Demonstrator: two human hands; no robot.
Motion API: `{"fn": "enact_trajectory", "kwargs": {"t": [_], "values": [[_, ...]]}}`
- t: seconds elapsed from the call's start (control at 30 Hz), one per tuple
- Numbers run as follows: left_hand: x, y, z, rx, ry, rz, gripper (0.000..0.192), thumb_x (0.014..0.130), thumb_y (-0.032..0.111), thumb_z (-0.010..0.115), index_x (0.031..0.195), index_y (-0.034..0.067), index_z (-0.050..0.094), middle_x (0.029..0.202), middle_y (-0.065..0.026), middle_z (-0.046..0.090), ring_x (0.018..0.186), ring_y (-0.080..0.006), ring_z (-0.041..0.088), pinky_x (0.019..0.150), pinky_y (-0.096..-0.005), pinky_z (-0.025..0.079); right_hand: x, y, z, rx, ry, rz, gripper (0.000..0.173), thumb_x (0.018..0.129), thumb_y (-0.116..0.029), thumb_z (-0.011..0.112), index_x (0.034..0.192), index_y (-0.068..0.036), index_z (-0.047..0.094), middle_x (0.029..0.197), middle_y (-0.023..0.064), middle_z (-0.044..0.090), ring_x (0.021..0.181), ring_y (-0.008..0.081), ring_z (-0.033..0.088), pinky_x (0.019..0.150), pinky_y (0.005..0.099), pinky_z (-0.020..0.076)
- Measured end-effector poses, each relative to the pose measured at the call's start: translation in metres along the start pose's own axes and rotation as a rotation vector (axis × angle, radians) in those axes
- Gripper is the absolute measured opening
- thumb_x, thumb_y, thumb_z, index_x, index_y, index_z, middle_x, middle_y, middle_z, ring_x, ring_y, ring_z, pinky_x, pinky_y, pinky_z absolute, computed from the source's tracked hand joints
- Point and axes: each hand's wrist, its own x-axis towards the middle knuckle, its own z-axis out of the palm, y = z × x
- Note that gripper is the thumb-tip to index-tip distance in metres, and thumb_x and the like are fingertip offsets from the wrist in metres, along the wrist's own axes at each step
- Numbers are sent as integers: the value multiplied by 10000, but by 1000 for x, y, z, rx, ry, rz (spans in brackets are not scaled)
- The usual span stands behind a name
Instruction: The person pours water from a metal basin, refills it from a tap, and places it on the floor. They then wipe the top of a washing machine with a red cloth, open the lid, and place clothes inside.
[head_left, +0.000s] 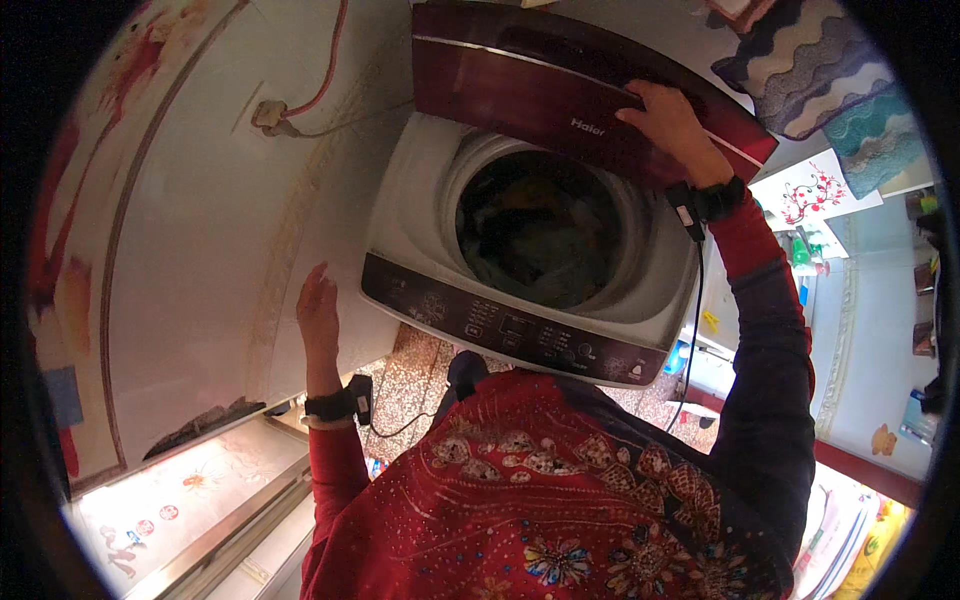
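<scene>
In front of me stands a top-loading Haier washing machine with a white body. Its dark red lid is raised at the back. My right hand is on the lid's right half, thumb and fingers across the silvery trim line. Below the lid the round drum opening shows dark, wet-looking laundry, too dim to tell apart. A dark control panel runs along the front edge. My left hand is raised beside the left wall, apart from the machine, with nothing visible in it.
A socket with a plug is on the left wall, its cables running up and behind the machine. Striped towels hang at back right. Thin cables trail from both wrist devices. Speckled floor shows near my feet.
</scene>
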Motion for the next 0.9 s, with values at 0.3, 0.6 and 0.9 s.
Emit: {"fn": "enact_trajectory", "kwargs": {"t": [0.3,0.6,0.9], "values": [[66,8,47,123,-182,-7,428,900,279,391,1216,-6,437,1232,-144,461,1151,-242,422,959,-326,314,-37,-46,-24,280,-226,111,408,711,-341,645,953,-20,572,880,208,594,842,365,570,720,401,457],[82,21,88,-33,-216,13,595,917,427,294,1291,-34,317,1320,-192,346,1212,-289,349,1009,-351,252,-110,-89,51,472,-418,182,452,713,-417,626,903,-10,574,841,187,601,829,367,575,728,434,446],[53,34,111,531,-213,185,595,892,365,422,1311,-31,275,1356,-208,284,1249,-305,294,1019,-356,237,-120,-80,77,504,-555,143,473,735,-305,621,1053,31,524,939,206,586,874,356,569,839,400,417]]}}
